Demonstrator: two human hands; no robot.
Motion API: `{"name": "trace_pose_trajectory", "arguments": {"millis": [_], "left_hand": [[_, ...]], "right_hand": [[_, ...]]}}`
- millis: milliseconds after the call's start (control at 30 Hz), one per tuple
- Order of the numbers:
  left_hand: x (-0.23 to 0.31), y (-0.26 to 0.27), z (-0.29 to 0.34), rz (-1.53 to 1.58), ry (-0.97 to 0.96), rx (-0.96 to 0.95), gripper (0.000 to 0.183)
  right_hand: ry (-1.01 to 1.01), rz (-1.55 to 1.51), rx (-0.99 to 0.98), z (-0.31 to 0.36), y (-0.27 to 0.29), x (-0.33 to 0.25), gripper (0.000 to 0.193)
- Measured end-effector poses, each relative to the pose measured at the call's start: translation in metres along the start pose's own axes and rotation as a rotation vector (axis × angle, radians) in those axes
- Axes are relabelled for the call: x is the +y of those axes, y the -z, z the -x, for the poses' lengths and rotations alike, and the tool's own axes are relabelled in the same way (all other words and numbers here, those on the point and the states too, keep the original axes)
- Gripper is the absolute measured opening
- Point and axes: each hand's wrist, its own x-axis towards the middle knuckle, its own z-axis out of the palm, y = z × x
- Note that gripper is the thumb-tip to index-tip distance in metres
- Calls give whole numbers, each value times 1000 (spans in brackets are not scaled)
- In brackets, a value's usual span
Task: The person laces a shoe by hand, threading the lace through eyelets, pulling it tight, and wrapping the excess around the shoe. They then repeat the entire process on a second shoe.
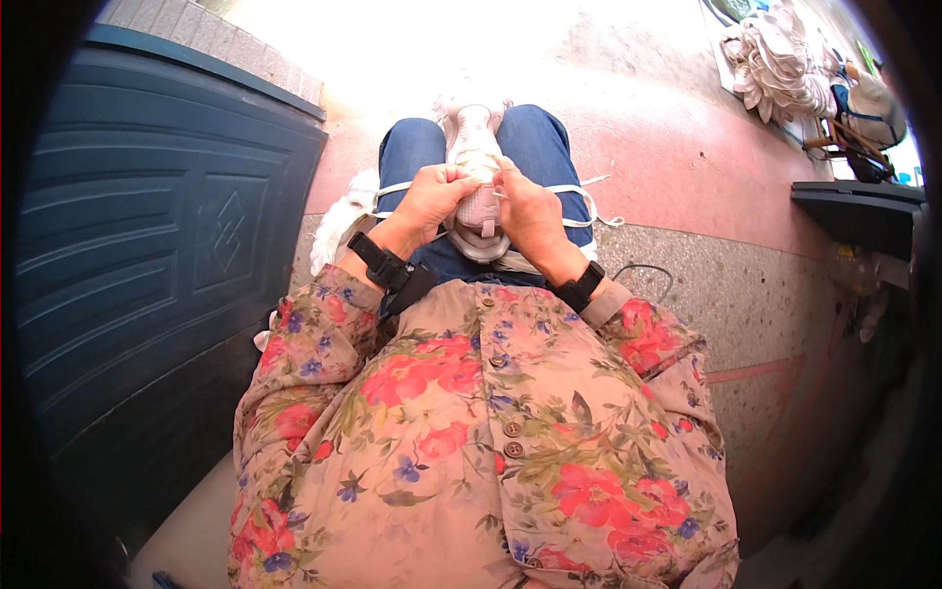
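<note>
A pale pink-and-white sneaker (479, 208) rests on my lap between my blue-jeaned knees, its heel toward me and its toe pointing away. My left hand (428, 202) is at the shoe's left side, closed, with thumb and forefinger pinching a white shoelace over the opening. Opposite it, my right hand (533, 218) is also closed in a pinch, and a short bit of white lace shows by its fingers. The fingertips of both hands nearly meet above the shoe. Loose white lace (592, 204) trails over my right thigh, and more crosses the left one.
White shoes (339, 224) lie beside my left leg, next to a dark blue panelled door (177, 187). At the upper right, a heap of pale shoe pieces (782, 65) sits near a dark ledge (859, 204). A thin black cable (655, 271) curves on the speckled floor.
</note>
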Motion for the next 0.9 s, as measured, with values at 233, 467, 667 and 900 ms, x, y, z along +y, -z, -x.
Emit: {"name": "trace_pose_trajectory", "arguments": {"millis": [233,467,667,900], "left_hand": [[-11,-8,-10,-812,-347,257,18],[8,-9,-2,-1237,-666,294,20],[89,-9,-16,-708,-488,-102,18],[183,65,18,-58,-775,172,17]], "right_hand": [[-110,-409,65,-7,-7,12,35],[-328,-540,116,-23,22,2,24],[-453,-1437,-192,-33,86,2,17],[-352,-526,-194,-14,22,13,20]]}}
